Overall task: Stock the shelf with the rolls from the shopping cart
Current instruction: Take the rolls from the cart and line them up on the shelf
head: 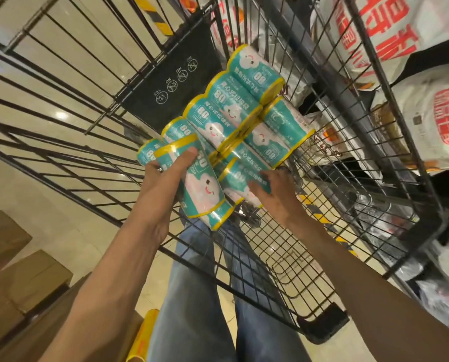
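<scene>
The left hand (163,184) covers part of one roll (205,189); the right hand's (273,189) fingertips vanish among the rolls (234,118). White bags (427,118) run off the right edge.
</scene>
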